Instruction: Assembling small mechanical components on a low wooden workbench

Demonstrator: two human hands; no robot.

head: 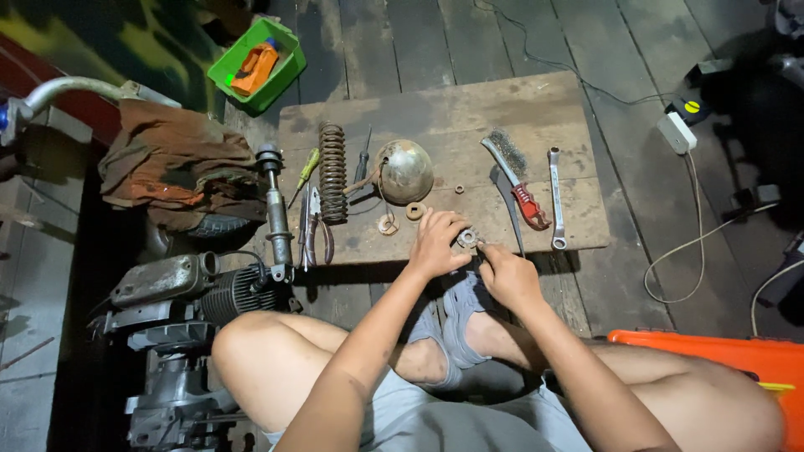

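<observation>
I sit on the floor at a low wooden board (502,109). My left hand (435,243) and my right hand (507,274) meet at the board's near edge, both closed on a small round metal part (467,238) that looks like a bearing or gear. The left fingers wrap its left side while the right fingertips pinch it from the right. Just beyond the left hand lie two small rings (416,211) and a domed metal shell (405,172).
On the board lie a rusty coil spring (332,172), a shock rod (275,209), screwdrivers, pliers (315,226), a wire brush (512,172) and a spanner (556,197). An engine (180,289) stands left, a green bin (258,67) beyond, an orange box (745,356) right, cables on the floor.
</observation>
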